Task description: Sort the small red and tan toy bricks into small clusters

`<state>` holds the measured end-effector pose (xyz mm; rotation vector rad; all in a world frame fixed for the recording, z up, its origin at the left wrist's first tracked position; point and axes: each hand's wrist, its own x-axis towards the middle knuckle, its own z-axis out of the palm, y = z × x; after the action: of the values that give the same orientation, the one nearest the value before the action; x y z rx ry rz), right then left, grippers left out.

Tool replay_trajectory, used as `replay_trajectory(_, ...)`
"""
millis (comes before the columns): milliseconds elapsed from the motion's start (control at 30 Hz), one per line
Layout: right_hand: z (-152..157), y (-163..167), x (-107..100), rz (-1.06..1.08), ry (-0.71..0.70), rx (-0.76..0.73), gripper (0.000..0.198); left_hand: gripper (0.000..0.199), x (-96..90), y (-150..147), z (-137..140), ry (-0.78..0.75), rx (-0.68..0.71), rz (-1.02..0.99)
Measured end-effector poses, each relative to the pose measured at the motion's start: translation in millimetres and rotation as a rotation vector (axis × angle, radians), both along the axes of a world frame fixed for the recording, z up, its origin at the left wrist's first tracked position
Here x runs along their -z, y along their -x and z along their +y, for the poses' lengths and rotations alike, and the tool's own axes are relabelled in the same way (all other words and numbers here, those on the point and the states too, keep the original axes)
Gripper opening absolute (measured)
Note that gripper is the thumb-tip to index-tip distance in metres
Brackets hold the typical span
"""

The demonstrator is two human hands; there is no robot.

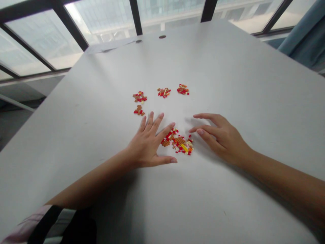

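A loose pile of small building bricks (179,141) in red, brown, yellow, orange and cream lies on the white table between my hands. My left hand (149,144) is spread at the pile's left side, fingers apart, and covers part of its left edge. To the right of the pile is my right hand (218,135), its fingers parted and slightly bent, with nothing seen in them. The right thumb and fingertips point toward the bricks; whether they touch the table I cannot tell. Just beyond the left fingertips sits a small brown and red cluster (139,110).
Farther back on the white table (215,61) lie three more small brick heaps: a left one (139,97), a middle one (164,92) and a right one (182,89). Sheets of paper (109,45) rest by the far edge, near the windows. A blue-grey curtain (304,40) hangs at right.
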<state>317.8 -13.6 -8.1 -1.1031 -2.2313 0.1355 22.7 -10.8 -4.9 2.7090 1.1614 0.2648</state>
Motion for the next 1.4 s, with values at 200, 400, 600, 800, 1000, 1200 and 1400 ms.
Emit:
replay_trajectory(200,0,0,-2,-0.002,0.005,-0.012,0.035,0.115,-1.8,0,0,0.025,0.001,-0.006)
replay_trajectory(400,0,-1,-4,0.004,-0.022,-0.040,0.033,0.110,-3.9,-1,1,0.052,0.011,-0.013)
replay_trajectory(600,-1,1,1,-0.014,-0.051,-0.020,0.035,0.109,-6.6,1,-1,0.049,-0.005,-0.020)
replay_trajectory(800,-2,2,0,-0.016,-0.008,-0.064,0.034,0.109,-3.8,-2,-1,0.021,0.016,-0.053)
replay_trajectory(1000,-1,-3,-8,-0.027,0.024,-0.074,0.029,0.121,-1.1,7,-6,-0.004,0.001,-0.043)
replay_trajectory(1200,-2,-4,-6,-0.031,0.022,-0.082,0.028,0.128,1.7,7,-15,0.005,0.006,-0.015)
replay_trajectory(1400,-3,-3,-6,-0.019,0.020,-0.067,0.030,0.126,0.6,2,-14,0.029,0.025,-0.041)
